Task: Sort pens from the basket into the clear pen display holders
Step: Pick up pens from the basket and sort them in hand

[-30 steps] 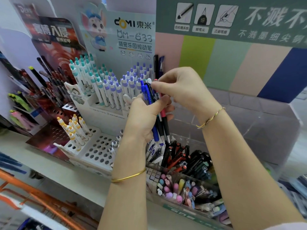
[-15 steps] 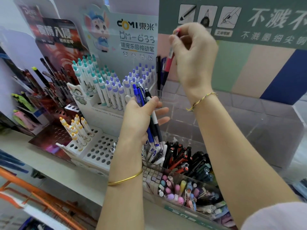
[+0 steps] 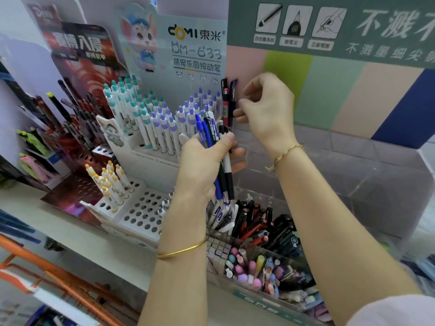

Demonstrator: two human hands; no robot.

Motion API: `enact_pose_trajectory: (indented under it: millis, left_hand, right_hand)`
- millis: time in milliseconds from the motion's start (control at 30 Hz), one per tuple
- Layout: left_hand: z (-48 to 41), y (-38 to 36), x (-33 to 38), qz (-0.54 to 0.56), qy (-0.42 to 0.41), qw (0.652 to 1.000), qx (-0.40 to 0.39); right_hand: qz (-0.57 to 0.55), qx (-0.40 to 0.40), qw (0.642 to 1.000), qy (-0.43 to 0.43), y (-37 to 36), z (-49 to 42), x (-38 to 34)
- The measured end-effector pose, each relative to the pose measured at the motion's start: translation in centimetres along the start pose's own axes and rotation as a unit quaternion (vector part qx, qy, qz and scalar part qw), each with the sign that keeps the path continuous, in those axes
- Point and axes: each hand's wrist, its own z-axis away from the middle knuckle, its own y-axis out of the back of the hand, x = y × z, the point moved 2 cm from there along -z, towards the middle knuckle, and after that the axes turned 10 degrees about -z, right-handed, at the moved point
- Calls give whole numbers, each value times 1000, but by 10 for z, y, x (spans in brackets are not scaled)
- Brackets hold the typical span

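Pens (image 3: 209, 131) in blue, black and white are held as a bundle in the left hand (image 3: 203, 168), whose fingers and thumb are curled round the barrels. The clicker ends are pointed up and the tips down, just above the front compartments of the clear holder (image 3: 341, 165). The right hand (image 3: 268, 114) is raised at the holder's back left corner with its fingers loosely curled, and nothing is seen between them. Just beside those fingertips a red pen (image 3: 225, 107) and a dark blue pen (image 3: 233, 95) are stood upright in the holder's back tier; whether they are touched cannot be told. One front compartment is packed with black and red pens (image 3: 256, 220), and the compartment nearer the camera is crowded with pastel pens (image 3: 251, 269). To the left, a white perforated stand (image 3: 146, 212) is set on the shelf. Its upper rows are filled with teal- and purple-capped pens (image 3: 153, 123), and a few yellow-capped pens (image 3: 110, 182) are placed in its lower tier. Farther left a red display stand (image 3: 77, 74) is seen. A gold bangle (image 3: 181, 250) is worn on the left wrist and a thin bracelet (image 3: 286, 152) on the right.
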Motion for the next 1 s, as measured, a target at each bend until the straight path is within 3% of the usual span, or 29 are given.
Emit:
enact_pose_trajectory:
  millis: [67, 200, 267, 333, 433, 533, 600, 667, 800, 1000]
  left_hand:
    - [0, -2, 0, -3, -3, 1000, -6]
    - [0, -8, 1, -13, -12, 1000, -17]
    - [1, -9, 3, -9, -17, 1000, -24]
    - [1, -10, 4, -4, -23, 999, -26]
    - [-2, -4, 5, -9, -16, 1000, 4]
    - [0, 3, 1, -25, 10, 1000, 14]
    - [2, 5, -1, -32, 23, 999, 10]
    - [5, 4, -1, -24, 31, 999, -1]
    - [8, 1, 2, -34, 28, 999, -19]
    - [9, 2, 3, -36, 20, 999, -18]
  right_hand:
    - [-32, -41, 998, -31, 6, 9, -2]
    - [39, -196, 978, -65, 12, 20, -10]
    - [21, -215, 975, -59, 16, 22, -17]
    - [-25, -185, 981, -50, 18, 20, -21]
    - [-92, -30, 995, 6, 21, 7, -22]
    - [-124, 138, 977, 107, 28, -3, -28]
    - [-90, 179, 965, 172, 27, -3, -36]
    - [-29, 175, 962, 206, 18, -4, -37]
    - [54, 89, 977, 187, -1, -7, -29]
    - [121, -11, 989, 83, -14, -11, -7]
